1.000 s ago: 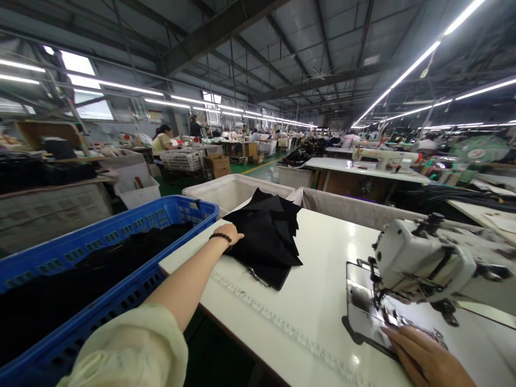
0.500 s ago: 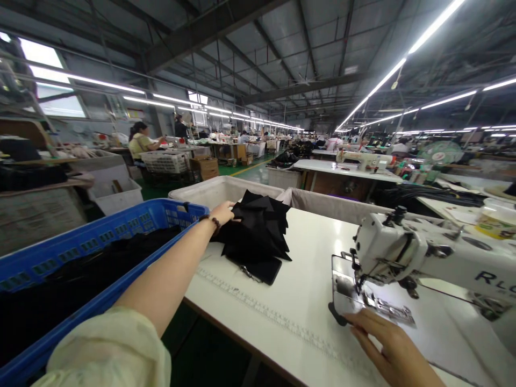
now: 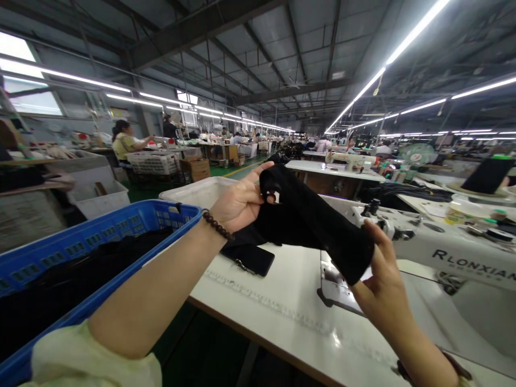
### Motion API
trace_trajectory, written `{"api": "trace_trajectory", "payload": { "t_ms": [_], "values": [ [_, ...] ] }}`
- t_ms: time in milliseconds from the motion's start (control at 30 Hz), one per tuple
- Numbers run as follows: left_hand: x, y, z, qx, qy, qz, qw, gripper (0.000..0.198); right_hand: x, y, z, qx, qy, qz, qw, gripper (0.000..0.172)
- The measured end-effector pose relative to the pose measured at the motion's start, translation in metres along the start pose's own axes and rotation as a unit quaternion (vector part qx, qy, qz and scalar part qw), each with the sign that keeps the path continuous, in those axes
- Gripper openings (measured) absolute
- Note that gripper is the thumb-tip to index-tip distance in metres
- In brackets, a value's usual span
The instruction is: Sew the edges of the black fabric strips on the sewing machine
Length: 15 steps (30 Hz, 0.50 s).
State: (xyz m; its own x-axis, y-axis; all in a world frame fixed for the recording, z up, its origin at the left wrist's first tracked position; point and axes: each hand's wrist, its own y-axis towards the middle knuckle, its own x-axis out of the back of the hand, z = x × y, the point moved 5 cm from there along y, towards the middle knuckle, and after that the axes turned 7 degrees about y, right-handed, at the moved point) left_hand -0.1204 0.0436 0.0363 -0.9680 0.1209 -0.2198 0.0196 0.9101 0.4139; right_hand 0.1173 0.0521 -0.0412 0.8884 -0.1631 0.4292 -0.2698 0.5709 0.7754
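Between my two hands a black fabric piece [image 3: 318,215] is stretched above the sewing table. My left hand [image 3: 244,201], with a beaded bracelet at the wrist, pinches its far end, where the cloth curls over. Its near right end is gripped by my right hand [image 3: 381,269], thumb below and fingers partly behind the cloth. Underneath, more black fabric [image 3: 245,235] lies on the table beside a dark flat phone-like object [image 3: 258,260] with a metal clip. The sewing machine [image 3: 455,252] stands just right of my right hand, its needle area partly hidden.
A blue plastic crate [image 3: 121,220] with black fabric stands at the left. A printed ruler strip runs along the white table [image 3: 298,290]. Pale bins [image 3: 201,188] border the table's far side. Thread cones and a clear tub [image 3: 459,209] sit behind the machine. Another person [image 3: 124,142] sits far left.
My left hand has lifted a black fabric piece off the pile and brought it right. My right hand has risen from the machine plate and taken hold of its other end.
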Motion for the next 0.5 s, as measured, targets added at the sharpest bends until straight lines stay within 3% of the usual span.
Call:
{"api": "trace_trajectory", "payload": {
  "t_ms": [100,200,300,400,500],
  "values": [
    [-0.028,-0.013,0.007,0.024,-0.019,0.038,0.999,0.071,0.016,0.004,0.005,-0.006,0.003,-0.001,1.0,0.06],
    [-0.044,-0.026,0.016,0.032,-0.038,0.067,0.997,0.076,0.019,-0.007,-0.015,-0.158,0.112,0.08,0.978,0.043],
    [-0.041,-0.034,0.027,0.03,-0.087,0.033,0.995,0.056,0.026,-0.026,-0.037,-0.303,0.268,0.058,0.913,0.038],
    [-0.03,-0.038,0.047,0.063,-0.117,-0.009,0.991,0.028,0.038,-0.042,-0.045,-0.345,0.359,0.002,0.867,0.032],
    [-0.027,-0.044,0.069,0.124,-0.103,-0.001,0.987,0.027,0.049,-0.055,-0.041,-0.361,0.38,0.01,0.852,0.034]
  ]
}}
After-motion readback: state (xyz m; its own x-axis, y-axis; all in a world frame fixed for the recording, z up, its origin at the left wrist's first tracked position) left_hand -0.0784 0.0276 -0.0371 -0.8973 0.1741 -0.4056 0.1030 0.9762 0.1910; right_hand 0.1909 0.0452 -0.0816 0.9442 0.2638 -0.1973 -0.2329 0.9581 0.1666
